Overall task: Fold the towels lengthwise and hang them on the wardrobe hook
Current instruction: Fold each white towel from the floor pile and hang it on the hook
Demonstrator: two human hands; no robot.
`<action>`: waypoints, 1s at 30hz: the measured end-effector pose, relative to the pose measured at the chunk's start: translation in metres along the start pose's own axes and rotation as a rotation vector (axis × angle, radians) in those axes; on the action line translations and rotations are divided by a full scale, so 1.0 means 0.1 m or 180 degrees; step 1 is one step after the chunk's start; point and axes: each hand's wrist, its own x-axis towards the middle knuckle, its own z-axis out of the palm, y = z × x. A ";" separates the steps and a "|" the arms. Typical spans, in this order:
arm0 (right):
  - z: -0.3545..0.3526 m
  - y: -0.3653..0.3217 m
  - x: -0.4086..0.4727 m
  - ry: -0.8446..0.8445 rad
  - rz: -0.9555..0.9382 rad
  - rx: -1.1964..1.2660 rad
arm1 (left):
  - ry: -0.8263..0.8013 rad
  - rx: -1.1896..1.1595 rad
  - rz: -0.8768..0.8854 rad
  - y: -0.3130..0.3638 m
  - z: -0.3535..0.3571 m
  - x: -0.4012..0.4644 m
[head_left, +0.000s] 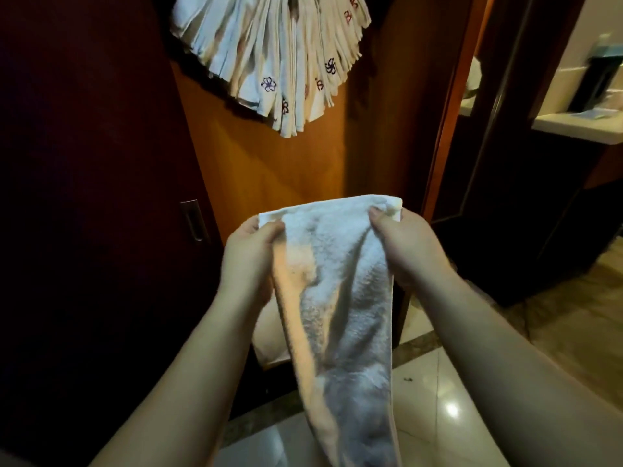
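A white towel (340,291) hangs lengthwise in front of me, held up by its top edge. My left hand (247,254) pinches the top left corner and my right hand (404,244) pinches the top right corner, thumbs toward me. The cloth narrows and creases as it drops toward the floor. High on the brown wardrobe panel (269,163) a fanned bunch of folded white towels (269,55) with small embroidered flower marks hangs down. The hook itself is hidden above the frame.
A dark wardrobe door with a recessed metal handle (193,220) fills the left. On the right a doorway opens to a bathroom with a white counter (580,128). Glossy floor tiles (438,399) lie below.
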 end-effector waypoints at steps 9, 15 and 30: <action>0.45 0.19 -0.78 0.0257 -0.1053 -0.0082 | 0.0299 0.0213 0.0385 -0.30 0.32 -0.92; 0.46 0.19 -0.78 -0.0269 -0.0719 0.0297 | 0.0049 0.0328 0.0432 -0.20 0.30 -1.03; 0.40 -0.01 -0.60 -0.1100 -0.0510 0.0555 | -0.1583 -0.0269 -0.0407 0.07 0.07 -0.76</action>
